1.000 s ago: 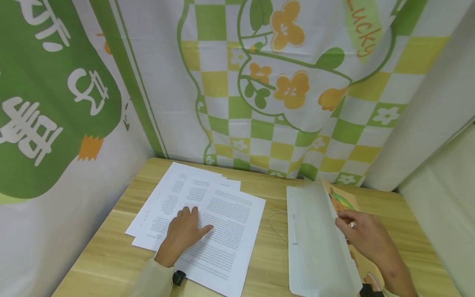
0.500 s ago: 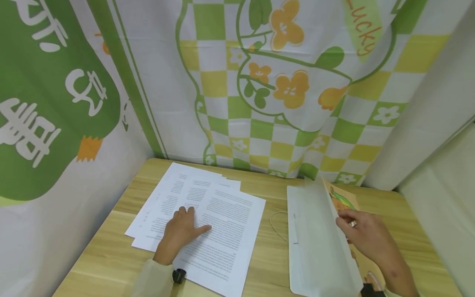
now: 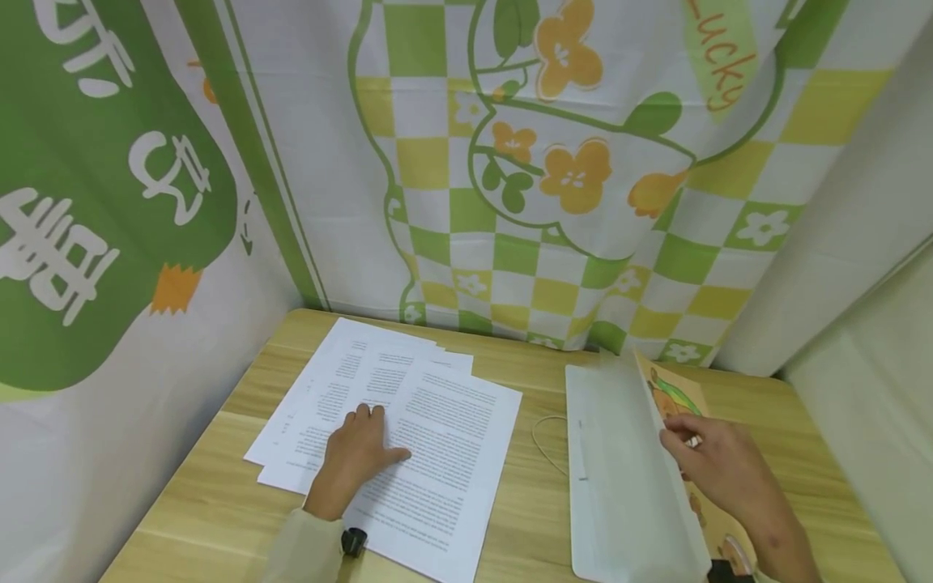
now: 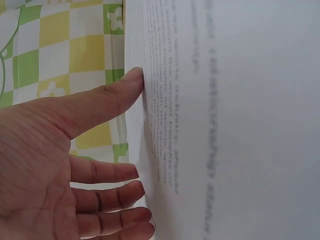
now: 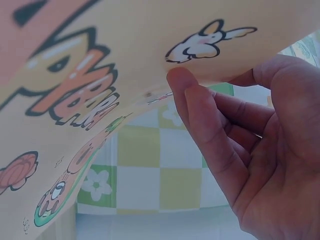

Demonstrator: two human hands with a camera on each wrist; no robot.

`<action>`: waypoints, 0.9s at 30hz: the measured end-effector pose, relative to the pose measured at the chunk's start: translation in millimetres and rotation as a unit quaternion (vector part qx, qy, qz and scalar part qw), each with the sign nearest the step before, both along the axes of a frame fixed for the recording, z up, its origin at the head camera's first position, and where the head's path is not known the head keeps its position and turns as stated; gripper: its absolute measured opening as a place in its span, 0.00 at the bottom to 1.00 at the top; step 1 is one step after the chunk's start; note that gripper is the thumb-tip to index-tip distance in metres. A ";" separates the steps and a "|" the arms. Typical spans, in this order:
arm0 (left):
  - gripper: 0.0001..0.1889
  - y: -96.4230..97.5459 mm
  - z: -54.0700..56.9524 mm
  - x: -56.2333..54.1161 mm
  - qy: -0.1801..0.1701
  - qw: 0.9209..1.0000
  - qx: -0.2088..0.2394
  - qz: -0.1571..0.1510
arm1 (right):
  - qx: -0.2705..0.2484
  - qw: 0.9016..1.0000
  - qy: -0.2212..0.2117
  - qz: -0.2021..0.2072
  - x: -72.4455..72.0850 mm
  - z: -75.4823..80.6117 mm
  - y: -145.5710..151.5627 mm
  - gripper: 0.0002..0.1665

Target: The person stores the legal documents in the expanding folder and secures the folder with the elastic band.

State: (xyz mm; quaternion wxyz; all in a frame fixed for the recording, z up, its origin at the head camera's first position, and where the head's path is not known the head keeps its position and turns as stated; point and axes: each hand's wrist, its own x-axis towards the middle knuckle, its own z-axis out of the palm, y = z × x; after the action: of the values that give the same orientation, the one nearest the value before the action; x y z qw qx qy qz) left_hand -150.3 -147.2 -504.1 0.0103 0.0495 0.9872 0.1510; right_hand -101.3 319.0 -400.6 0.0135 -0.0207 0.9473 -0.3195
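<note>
Printed white sheets (image 3: 452, 453) lie overlapped, like a fan, on the left half of the table. My left hand (image 3: 353, 457) rests on them, thumb out to the side; in the left wrist view its thumb tip (image 4: 134, 75) and fingertips meet the paper. On the right lies a document folder (image 3: 619, 494) with a pale, translucent inside. My right hand (image 3: 722, 465) pinches the edge of its raised cover and holds it partly lifted. Cartoon animals and lettering decorate the cover's outer face (image 5: 135, 55). In the right wrist view the right thumb's tip is hidden behind the cover.
A thin cord loop (image 3: 538, 441) sticks out from the folder's left edge. The wooden table (image 3: 539, 526) meets a green-and-yellow checked curtain (image 3: 510, 251) at its back edge. Hanging cloth (image 3: 219, 389) borders the left side, with pale cloth (image 3: 867, 356) on the right.
The left hand has slid slightly to the left on the sheets, its fingers drawn in a little. The right hand and the raised cover have barely moved.
</note>
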 end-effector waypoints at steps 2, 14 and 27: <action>0.40 -0.6 -0.7 -1.5 0.002 1.000 0.006 0.001 | 0.000 1.000 0.002 0.000 -0.1 -0.3 -0.4 0.26; 0.35 -7.7 -6.0 -13.8 -0.050 0.993 0.105 0.033 | 0.005 1.000 0.022 0.005 -1.2 0.2 -0.6 0.23; 0.41 -10.0 -5.5 -16.1 -0.052 0.990 0.124 0.035 | 0.001 1.000 0.018 -0.001 0.2 1.1 -0.2 0.24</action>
State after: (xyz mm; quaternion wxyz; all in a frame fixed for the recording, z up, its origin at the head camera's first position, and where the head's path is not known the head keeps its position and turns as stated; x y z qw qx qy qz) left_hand -166.4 -157.2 -509.7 0.0505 0.0081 0.9601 0.2748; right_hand -101.1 318.8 -399.5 -0.0034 -0.0255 0.9476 -0.3183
